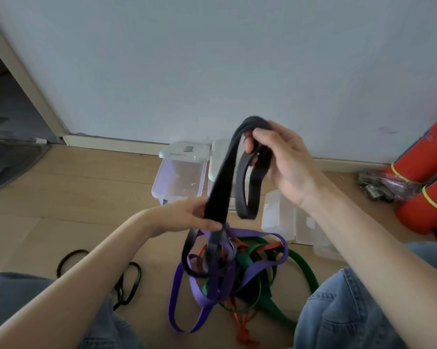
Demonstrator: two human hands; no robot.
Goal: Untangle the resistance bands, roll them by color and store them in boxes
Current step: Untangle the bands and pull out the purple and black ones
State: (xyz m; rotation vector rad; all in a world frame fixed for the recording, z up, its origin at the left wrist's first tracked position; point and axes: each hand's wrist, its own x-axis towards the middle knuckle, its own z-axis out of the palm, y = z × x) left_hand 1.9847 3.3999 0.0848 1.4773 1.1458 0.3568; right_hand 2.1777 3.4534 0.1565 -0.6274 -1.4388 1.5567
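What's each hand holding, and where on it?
Both hold the black band: right hand grips its looped top, left hand pinches it lower, just above the tangle.

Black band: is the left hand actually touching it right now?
Touching. In the head view the left hand pinches the wide black band at its lower part, thumb over its front, just above the tangle.

A wide black resistance band (218,182) hangs doubled over the fingers of the right hand (285,162), one strand running down to the left hand (187,215), which pinches it, and a loop dangling between the two hands. Below the hands, a tangle of purple bands (202,293), green bands (303,270) and thin orange bands (242,328) lies on the floor. Beyond the hands stand clear plastic boxes (179,175), with two thin black bands (126,280) beneath the left forearm.
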